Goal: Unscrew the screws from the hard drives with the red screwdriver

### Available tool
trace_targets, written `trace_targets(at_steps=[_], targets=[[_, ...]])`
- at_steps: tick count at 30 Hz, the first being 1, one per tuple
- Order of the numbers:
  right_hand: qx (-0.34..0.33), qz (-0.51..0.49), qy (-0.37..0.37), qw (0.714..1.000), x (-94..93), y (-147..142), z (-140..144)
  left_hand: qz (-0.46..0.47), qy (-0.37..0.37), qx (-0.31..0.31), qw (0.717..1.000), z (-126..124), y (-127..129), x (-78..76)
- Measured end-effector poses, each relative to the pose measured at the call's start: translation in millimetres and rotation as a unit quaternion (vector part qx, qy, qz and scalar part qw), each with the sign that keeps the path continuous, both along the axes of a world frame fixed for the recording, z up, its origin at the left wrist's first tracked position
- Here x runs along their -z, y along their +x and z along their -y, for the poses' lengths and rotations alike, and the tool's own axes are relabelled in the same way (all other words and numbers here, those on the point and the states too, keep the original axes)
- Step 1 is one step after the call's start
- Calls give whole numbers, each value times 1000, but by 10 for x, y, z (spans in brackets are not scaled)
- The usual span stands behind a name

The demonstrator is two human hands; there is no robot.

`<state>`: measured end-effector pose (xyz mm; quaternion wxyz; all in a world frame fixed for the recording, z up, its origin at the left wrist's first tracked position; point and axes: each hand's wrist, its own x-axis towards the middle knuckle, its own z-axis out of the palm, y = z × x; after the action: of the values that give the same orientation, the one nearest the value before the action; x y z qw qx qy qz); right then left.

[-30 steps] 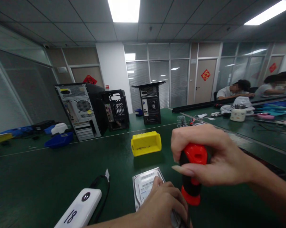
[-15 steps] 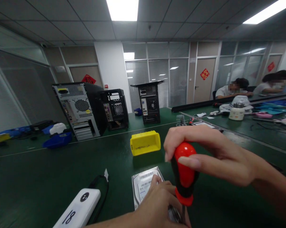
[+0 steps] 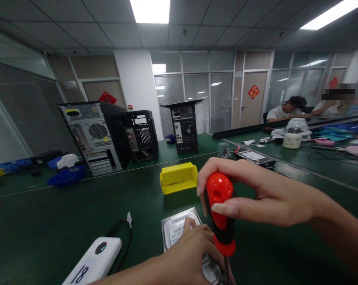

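My right hand (image 3: 256,194) is closed around the handle of a red and black screwdriver (image 3: 220,209), which points down with its shaft beside my left fingers. The screwdriver's tip is out of sight at the bottom edge. Under my left hand (image 3: 193,249) lies a silver hard drive (image 3: 174,225) with a white label. My left fingers curl over the drive and grip it; part of it is hidden beneath them. Beyond the drive stands a yellow plastic bin (image 3: 179,178) with small dark bits inside.
A white power bank (image 3: 96,257) with a black cable lies at the left. Computer cases (image 3: 97,134) stand at the back. Another hard drive (image 3: 254,156) and a white jar (image 3: 292,139) are at the right. People sit at the far right.
My right hand and the screwdriver handle have shifted slightly left, and the handle has turned, showing a dent in its red top. My left hand stays on the hard drive. The view has shifted a little.
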<state>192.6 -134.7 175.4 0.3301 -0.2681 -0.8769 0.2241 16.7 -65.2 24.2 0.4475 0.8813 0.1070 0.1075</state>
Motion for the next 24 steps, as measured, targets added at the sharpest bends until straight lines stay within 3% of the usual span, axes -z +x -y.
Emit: trace_targets(at_steps=[4,7,10,13,16,24], targets=[[7,-8,13,1000,1,24,-20,11,18,-15,1000,31,-5,1],[5,-11,15,1000,-8,48,-9,25,83,-5,996,21,7,-9],[6,-24,17,1000,-21,79,22,5,169,43,985,-12,39,24],[3,-44,22,999,-36,107,43,17,272,82,959,-23,77,125],[2,-47,23,999,-46,125,39,63,364,73,926,-6,89,210],[0,-33,44,998,-41,154,14,187,524,52,829,76,92,188]])
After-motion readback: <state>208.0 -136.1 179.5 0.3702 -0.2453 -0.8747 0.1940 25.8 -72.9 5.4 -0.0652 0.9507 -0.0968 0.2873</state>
